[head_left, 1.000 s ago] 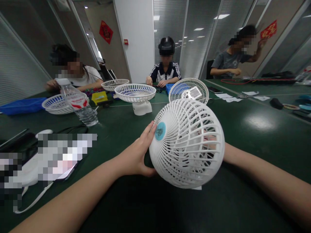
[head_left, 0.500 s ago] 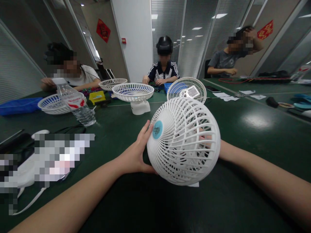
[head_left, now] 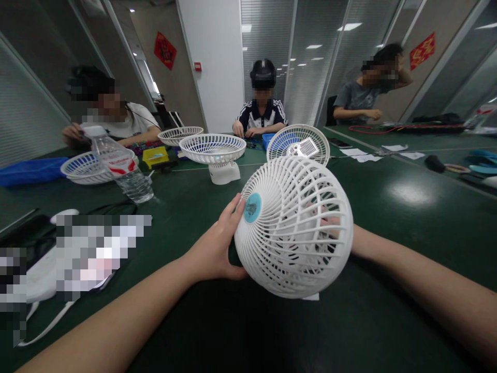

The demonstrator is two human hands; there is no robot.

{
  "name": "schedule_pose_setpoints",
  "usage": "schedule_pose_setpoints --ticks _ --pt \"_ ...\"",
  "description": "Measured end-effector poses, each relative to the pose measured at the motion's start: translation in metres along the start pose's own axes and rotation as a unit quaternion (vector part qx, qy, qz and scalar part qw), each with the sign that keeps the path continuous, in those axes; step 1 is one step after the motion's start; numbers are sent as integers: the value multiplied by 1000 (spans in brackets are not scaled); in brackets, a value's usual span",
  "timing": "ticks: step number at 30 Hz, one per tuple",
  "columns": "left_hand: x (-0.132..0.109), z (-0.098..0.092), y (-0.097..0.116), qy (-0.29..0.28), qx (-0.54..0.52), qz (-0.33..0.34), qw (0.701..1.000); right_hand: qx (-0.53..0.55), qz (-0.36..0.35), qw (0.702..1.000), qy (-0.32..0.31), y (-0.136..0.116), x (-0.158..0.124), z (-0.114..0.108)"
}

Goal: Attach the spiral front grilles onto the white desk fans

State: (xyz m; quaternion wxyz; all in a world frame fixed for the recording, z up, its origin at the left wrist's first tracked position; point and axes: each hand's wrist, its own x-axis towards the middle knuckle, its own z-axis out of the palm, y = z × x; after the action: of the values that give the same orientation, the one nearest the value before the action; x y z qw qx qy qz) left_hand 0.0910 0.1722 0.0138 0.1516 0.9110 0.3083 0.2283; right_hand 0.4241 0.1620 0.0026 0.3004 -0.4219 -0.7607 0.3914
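Observation:
A white round fan cage [head_left: 287,228] with curved slats and a blue badge at its centre is held up off the green table, tilted with the badge to the left. My left hand [head_left: 217,246] grips its left side, thumb below and fingers along the edge by the badge. From the right, my right hand [head_left: 330,224] reaches behind the slats and shows only in part through them. Its fingers look curled, but what they hold inside the cage is hidden. Below the cage, a bit of white paper [head_left: 311,297] sticks out.
Past the cage stand a white fan part on a base [head_left: 225,172] and a fan guard with a label [head_left: 325,135]. A water bottle [head_left: 126,168] leans at left, near a yellow box [head_left: 155,155]. Paper slips [head_left: 367,157] lie at right. Three people sit across the table.
The cage has turned very slightly, its badge shifting a little to the right. My right hand has shifted a little behind the slats. My left hand keeps its grip.

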Motion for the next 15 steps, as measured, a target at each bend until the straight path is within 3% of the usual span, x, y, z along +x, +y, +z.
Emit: schedule_pose_setpoints --ticks 15 --pt "1 -3 -7 -35 -24 -4 999 -4 15 1000 10 -1 0 -1"
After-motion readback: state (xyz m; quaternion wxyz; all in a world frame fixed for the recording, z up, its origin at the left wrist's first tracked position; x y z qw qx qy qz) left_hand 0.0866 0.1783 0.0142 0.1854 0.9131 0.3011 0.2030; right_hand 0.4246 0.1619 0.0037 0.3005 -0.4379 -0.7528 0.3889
